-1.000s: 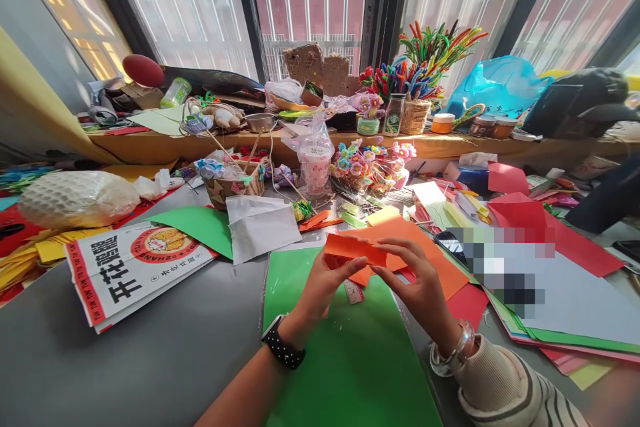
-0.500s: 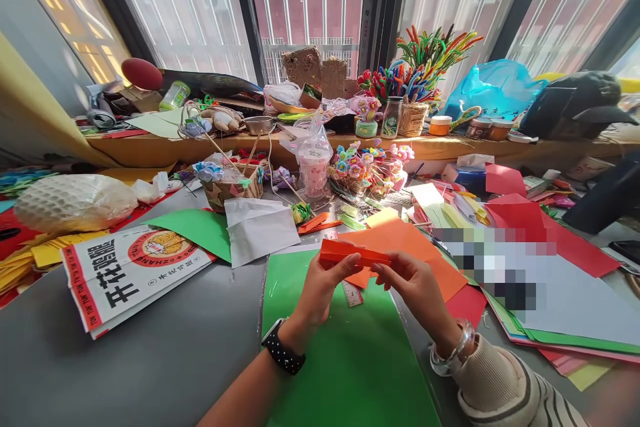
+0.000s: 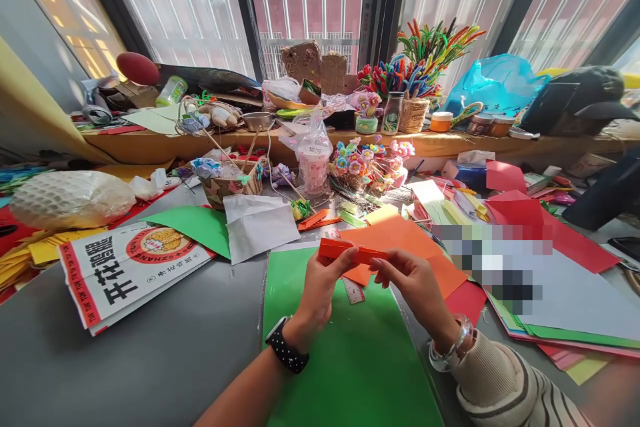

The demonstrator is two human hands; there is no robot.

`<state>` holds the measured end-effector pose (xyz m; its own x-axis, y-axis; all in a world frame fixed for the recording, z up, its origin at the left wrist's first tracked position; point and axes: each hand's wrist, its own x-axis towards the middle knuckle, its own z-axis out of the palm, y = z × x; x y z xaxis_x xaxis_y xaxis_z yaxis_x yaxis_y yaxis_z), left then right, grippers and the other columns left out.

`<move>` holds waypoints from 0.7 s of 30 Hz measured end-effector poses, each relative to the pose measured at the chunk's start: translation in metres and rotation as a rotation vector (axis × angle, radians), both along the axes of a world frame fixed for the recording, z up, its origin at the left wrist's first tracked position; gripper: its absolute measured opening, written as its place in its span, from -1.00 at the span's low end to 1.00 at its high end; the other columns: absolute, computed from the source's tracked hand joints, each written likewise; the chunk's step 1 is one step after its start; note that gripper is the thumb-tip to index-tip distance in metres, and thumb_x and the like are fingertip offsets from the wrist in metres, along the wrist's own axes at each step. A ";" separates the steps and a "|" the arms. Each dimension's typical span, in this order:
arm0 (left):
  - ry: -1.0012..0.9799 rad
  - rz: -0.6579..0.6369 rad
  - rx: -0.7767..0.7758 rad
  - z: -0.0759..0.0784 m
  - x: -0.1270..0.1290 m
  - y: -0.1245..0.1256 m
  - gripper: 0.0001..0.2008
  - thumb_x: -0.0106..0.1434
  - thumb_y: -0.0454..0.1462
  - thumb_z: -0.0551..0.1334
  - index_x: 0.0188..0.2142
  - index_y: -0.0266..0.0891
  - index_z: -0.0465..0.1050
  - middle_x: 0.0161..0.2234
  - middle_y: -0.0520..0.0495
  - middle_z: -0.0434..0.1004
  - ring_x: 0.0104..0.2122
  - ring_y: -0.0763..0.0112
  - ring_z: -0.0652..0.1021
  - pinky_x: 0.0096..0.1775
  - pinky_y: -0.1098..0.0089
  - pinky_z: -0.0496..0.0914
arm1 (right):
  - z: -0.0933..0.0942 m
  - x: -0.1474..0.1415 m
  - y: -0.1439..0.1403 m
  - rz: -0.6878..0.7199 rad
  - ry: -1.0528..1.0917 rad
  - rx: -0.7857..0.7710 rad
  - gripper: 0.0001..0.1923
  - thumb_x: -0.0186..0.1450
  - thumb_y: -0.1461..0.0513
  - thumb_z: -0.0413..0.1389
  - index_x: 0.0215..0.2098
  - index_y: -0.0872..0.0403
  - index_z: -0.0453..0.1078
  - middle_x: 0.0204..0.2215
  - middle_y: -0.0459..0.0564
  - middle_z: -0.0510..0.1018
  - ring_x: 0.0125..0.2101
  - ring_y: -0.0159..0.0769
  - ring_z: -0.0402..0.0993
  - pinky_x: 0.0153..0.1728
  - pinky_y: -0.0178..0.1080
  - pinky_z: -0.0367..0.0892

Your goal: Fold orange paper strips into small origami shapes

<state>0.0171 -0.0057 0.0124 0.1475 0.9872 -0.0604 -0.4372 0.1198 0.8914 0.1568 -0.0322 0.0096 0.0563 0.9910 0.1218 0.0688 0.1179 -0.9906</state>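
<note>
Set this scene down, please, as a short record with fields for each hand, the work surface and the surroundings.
Left hand: pinches the left end of a folded orange paper strip
Right hand: fingers at the strip's right end; how firmly they hold is unclear
Below hands: green mat on a grey table
Beyond hands: ruler, partly covered; orange sheet
Left side: printed bag, white paper
Farther back: drink cup
</note>
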 end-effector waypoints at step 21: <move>-0.006 -0.026 -0.043 -0.002 0.000 0.000 -0.79 -0.07 -0.23 0.28 -0.45 -0.35 0.45 -0.45 -0.04 0.50 -0.39 0.42 0.48 -0.27 0.40 0.37 | 0.003 -0.002 -0.001 -0.024 0.017 -0.013 -0.76 0.07 0.11 0.11 -0.47 0.14 0.39 -0.63 -0.04 0.49 -0.66 -0.42 0.35 -0.60 -0.35 0.28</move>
